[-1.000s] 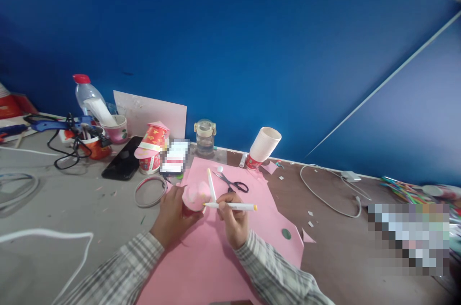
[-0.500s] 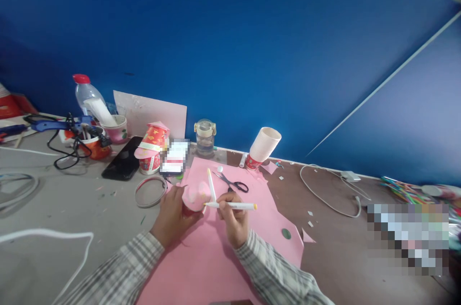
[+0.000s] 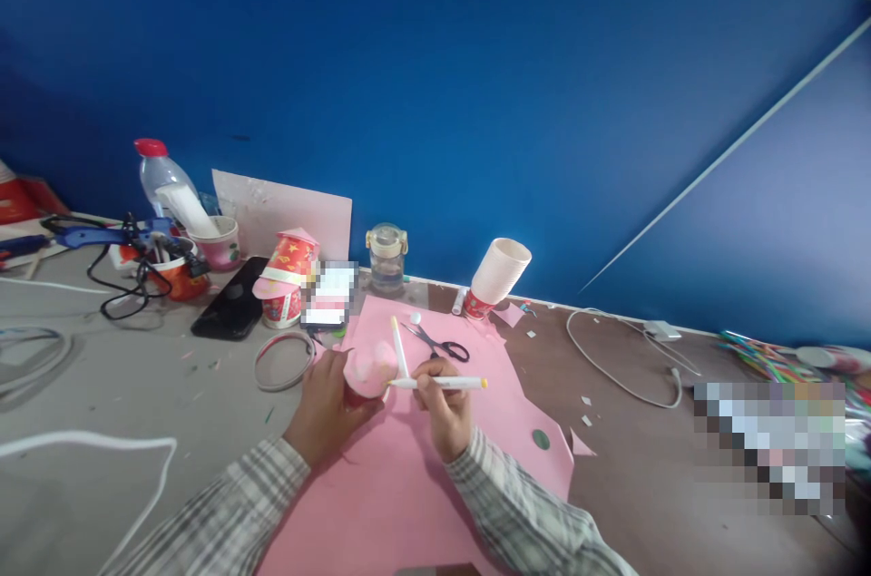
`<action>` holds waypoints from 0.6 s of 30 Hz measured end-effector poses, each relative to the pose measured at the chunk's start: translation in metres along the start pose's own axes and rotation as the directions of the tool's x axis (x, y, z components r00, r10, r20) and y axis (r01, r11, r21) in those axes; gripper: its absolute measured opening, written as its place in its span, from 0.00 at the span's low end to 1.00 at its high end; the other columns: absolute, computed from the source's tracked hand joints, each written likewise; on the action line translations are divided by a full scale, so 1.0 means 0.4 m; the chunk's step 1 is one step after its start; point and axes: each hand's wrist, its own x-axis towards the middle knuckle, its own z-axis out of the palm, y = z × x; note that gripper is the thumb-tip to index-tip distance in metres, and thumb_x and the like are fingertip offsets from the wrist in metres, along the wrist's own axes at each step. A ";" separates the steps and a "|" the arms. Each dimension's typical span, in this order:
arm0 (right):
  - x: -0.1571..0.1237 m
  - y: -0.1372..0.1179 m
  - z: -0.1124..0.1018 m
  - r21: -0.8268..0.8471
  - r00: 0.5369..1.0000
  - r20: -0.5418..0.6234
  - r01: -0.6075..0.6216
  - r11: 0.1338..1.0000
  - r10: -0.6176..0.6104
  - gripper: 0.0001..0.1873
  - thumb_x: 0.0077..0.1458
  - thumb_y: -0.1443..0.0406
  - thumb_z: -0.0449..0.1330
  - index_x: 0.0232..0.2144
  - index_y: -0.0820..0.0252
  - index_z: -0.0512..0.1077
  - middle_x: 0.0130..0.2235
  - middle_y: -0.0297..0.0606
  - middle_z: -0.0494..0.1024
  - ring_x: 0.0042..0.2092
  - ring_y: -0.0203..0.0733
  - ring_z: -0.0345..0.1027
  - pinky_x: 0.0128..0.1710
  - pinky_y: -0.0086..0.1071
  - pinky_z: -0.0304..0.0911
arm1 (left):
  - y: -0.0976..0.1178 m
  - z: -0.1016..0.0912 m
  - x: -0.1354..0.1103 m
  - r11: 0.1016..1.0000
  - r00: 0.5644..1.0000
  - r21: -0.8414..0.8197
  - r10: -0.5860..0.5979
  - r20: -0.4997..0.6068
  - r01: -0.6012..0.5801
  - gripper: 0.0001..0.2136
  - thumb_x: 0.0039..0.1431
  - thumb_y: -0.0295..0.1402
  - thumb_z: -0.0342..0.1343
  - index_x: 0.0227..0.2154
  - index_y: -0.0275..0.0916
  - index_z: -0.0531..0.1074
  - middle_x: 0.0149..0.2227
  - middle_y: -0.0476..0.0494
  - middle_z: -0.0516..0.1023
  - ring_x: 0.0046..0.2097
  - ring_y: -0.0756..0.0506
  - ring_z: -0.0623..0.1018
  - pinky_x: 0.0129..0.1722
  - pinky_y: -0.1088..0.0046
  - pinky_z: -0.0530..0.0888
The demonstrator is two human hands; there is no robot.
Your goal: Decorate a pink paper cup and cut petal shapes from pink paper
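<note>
My left hand [image 3: 333,408] is closed around a paper cup [image 3: 371,369] topped with a pink, rounded paper piece; most of the cup's side is hidden by my fingers. A white marker [image 3: 449,383] with yellow ends lies in the pinch of my right hand [image 3: 444,413], its tip at the right edge of the pink top. Just behind the marker, its long white cap or a second slim marker [image 3: 398,346] with a yellow end rests on the pink paper sheet [image 3: 504,431]. Black-handled scissors [image 3: 445,347] lie on the sheet beyond my right hand.
Stacked white cups [image 3: 500,272] lean in a red cup. A lidded jar [image 3: 387,257], a red cup figure [image 3: 289,272] and phones [image 3: 235,299] stand or lie at the back. Tape roll [image 3: 257,363] is left; a white cable [image 3: 572,345] and paper scraps are right.
The marker in my right hand has shifted very slightly right and up against the pink top. My left hand keeps its hold on the cup.
</note>
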 end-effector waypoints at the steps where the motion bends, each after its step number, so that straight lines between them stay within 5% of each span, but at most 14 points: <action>1: -0.001 -0.001 0.001 -0.002 1.000 0.000 -0.002 1.000 0.002 0.09 0.45 0.59 0.58 0.21 0.59 0.70 0.13 0.23 0.60 0.15 0.28 0.49 0.15 0.22 0.47 | 0.001 0.000 0.000 1.000 1.000 -0.001 0.003 -0.002 -0.003 0.27 0.31 0.50 0.58 0.37 0.44 0.65 0.35 0.46 0.70 0.41 0.37 0.72 0.37 0.58 0.69; 18: -0.003 0.002 -0.003 0.015 1.000 0.012 -0.012 1.000 0.011 0.10 0.45 0.59 0.60 0.21 0.60 0.70 0.12 0.23 0.61 0.14 0.29 0.50 0.15 0.22 0.48 | -0.001 0.002 -0.001 1.000 1.000 0.002 0.005 -0.012 -0.005 0.27 0.30 0.50 0.59 0.37 0.45 0.65 0.35 0.47 0.70 0.40 0.38 0.72 0.37 0.59 0.68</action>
